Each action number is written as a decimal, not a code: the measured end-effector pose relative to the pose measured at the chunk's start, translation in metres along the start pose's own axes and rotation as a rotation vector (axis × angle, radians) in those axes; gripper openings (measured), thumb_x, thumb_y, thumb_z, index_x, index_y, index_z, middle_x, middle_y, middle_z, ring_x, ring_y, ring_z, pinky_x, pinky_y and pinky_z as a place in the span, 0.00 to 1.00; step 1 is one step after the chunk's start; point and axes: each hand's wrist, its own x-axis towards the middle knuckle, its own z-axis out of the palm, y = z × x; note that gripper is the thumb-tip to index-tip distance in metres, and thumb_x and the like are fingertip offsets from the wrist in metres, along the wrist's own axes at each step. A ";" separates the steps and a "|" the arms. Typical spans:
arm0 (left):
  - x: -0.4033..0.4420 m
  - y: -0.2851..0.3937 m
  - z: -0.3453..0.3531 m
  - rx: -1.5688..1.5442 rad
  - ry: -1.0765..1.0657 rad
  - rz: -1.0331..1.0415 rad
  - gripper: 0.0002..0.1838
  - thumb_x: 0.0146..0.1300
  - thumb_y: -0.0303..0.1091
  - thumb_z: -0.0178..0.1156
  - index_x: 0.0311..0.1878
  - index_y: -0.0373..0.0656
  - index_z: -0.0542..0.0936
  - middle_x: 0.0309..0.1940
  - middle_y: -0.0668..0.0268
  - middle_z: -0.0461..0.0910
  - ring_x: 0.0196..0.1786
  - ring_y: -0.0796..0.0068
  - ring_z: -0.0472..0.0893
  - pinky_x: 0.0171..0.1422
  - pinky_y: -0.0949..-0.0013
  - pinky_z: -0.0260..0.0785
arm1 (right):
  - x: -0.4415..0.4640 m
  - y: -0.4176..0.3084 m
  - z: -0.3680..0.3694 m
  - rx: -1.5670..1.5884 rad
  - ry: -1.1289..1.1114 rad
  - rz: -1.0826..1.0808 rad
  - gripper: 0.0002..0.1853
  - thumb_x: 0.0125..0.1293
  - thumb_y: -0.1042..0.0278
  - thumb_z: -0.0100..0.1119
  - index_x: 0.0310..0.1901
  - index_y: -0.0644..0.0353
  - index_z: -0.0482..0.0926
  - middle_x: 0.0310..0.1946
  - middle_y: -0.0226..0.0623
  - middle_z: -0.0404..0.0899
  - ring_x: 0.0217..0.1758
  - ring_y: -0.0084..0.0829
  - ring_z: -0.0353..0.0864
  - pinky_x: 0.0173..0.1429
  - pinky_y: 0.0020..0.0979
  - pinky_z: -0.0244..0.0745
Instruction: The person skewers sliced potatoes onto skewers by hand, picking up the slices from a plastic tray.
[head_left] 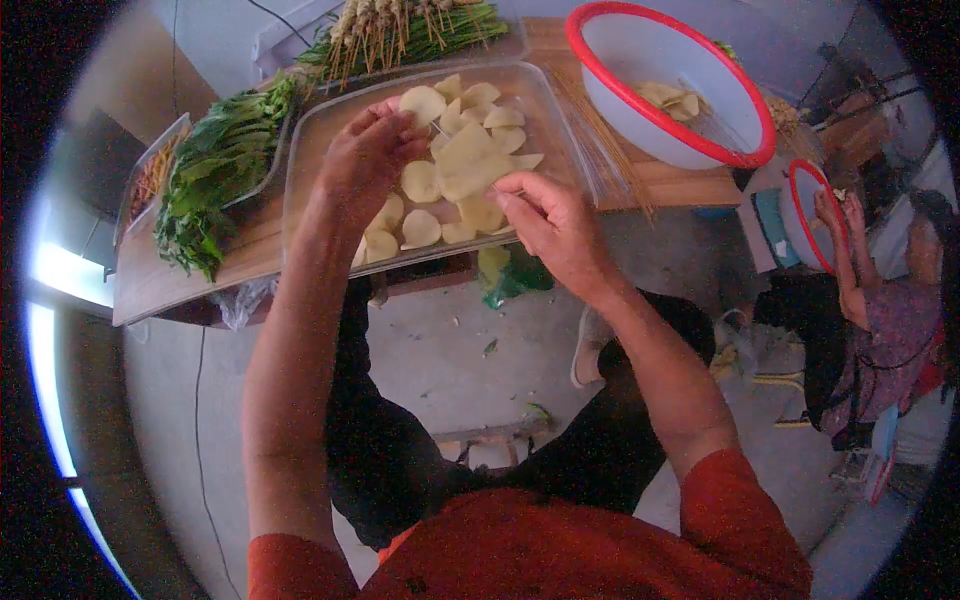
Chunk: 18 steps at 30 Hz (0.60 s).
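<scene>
My left hand (375,150) is closed, its fingertips at the edge of a round, pale potato slice (422,105). My right hand (548,218) pinches the near end of a thin skewer; most of its length is hidden behind large potato slices (470,162) that appear to be threaded on it. A bit of the stick shows between those slices and the one at my left fingers. Below both hands lies a clear tray (300,190) with several loose potato slices (421,229) spread over it.
Bare skewers (600,130) lie right of the tray, beside a red-rimmed white basin (660,150) holding more slices. Leafy greens (225,150) fill a left tray; bundled skewers (385,35) rest on greens behind. At right, another person's hands (840,212) work over a red-rimmed basin (805,225).
</scene>
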 end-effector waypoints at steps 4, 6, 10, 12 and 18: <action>0.004 -0.003 -0.010 0.076 0.034 -0.003 0.10 0.63 0.30 0.57 0.47 0.41 0.74 0.40 0.64 0.79 0.43 0.67 0.79 0.47 0.65 0.75 | 0.001 0.000 0.000 -0.034 0.013 -0.029 0.07 0.66 0.71 0.52 0.39 0.64 0.77 0.20 0.20 0.68 0.21 0.10 0.63 0.24 0.18 0.59; 0.005 -0.003 -0.012 0.078 -0.067 0.071 0.10 0.63 0.30 0.57 0.47 0.41 0.74 0.40 0.63 0.79 0.43 0.68 0.80 0.47 0.66 0.75 | 0.001 0.000 -0.001 -0.042 0.007 -0.027 0.07 0.66 0.71 0.53 0.39 0.65 0.77 0.21 0.20 0.68 0.21 0.10 0.64 0.24 0.18 0.59; 0.005 -0.002 -0.011 0.184 0.011 0.083 0.10 0.63 0.29 0.57 0.47 0.41 0.75 0.39 0.63 0.79 0.43 0.67 0.80 0.47 0.66 0.75 | 0.001 0.002 -0.001 -0.029 0.002 -0.003 0.07 0.65 0.70 0.54 0.38 0.65 0.76 0.21 0.27 0.72 0.22 0.15 0.67 0.26 0.22 0.63; 0.004 -0.002 -0.008 0.126 -0.046 0.063 0.09 0.64 0.30 0.56 0.46 0.40 0.75 0.39 0.63 0.80 0.42 0.67 0.80 0.48 0.65 0.75 | 0.001 0.000 -0.002 -0.022 -0.009 0.036 0.08 0.64 0.69 0.55 0.37 0.65 0.76 0.22 0.33 0.75 0.23 0.19 0.70 0.27 0.27 0.66; 0.000 -0.006 0.006 0.087 0.041 0.068 0.08 0.62 0.27 0.57 0.43 0.36 0.72 0.39 0.62 0.77 0.41 0.69 0.80 0.49 0.68 0.76 | 0.001 0.000 -0.001 -0.019 0.000 -0.009 0.06 0.66 0.71 0.51 0.38 0.64 0.76 0.21 0.20 0.68 0.22 0.11 0.63 0.24 0.19 0.59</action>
